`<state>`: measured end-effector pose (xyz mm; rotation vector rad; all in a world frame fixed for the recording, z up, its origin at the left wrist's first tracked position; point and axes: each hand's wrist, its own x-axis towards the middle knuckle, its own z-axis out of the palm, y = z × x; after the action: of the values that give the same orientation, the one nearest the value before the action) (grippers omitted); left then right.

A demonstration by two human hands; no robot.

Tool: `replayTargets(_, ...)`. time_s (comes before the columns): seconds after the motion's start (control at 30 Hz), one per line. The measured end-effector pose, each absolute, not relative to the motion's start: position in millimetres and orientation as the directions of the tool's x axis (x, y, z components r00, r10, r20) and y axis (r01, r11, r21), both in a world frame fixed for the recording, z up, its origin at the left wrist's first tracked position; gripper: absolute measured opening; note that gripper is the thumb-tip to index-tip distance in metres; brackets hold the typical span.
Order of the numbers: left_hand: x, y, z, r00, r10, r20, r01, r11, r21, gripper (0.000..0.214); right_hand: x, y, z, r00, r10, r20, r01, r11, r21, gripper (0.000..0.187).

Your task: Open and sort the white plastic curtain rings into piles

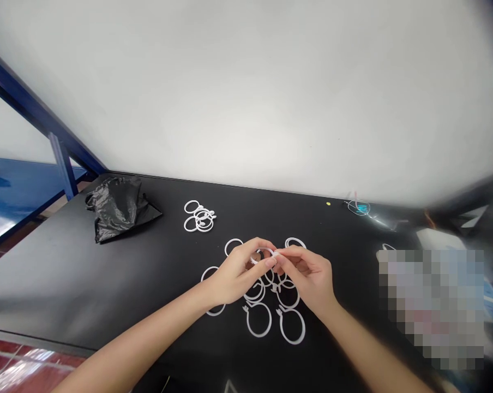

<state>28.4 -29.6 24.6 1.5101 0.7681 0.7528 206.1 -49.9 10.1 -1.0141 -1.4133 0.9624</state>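
Note:
Above the black table (164,284), my left hand (236,275) and my right hand (314,273) meet over a white plastic ring (266,249). Left thumb and fingers pinch the ring's near side. The right fingertips close on it at the right, where they hide part of it. Beneath and around my hands lie several similar white rings with small clasps, among them a front ring (259,334) and another ring (293,343) to its right. My forearms and hands partly cover others. Farther back and left, a small cluster of rings (204,219) lies overlapping.
A crumpled black plastic bag (118,210) sits at the back left. Eyeglasses (359,207) and a yellow scrap (328,203) lie near the white wall (246,98). At right is a blurred-out item (434,305). A blue metal frame (62,158) stands at left.

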Motion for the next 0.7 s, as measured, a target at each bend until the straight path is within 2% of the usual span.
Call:
replayTargets(0.2,28.9,-30.0,25.8,0.601,0.798,0.027,-0.007,-0.028,1.000,0.024,207.8,-47.1,14.4,-0.132,0.967,0.219,-0.083,0.209,-0.974,0.012)
replayTargets(0.5,29.6,-30.5,28.9,0.626,0.774,-0.094,0.038,0.090,0.995,0.035,209.0,-45.3,13.0,-0.150,0.982,0.114,-0.138,0.093,-0.986,0.006)
replayTargets(0.6,29.0,-29.2,29.3,0.610,0.791,-0.059,0.066,0.024,0.998,0.033,208.3,-45.5,10.4,-0.147,0.983,0.109,-0.147,0.087,-0.985,0.008)
replayTargets(0.7,19.0,-18.7,27.1,0.541,0.839,0.052,0.221,-0.202,0.954,0.030,209.0,-45.5,10.5,-0.129,0.987,0.099,-0.154,0.078,-0.985,0.016)
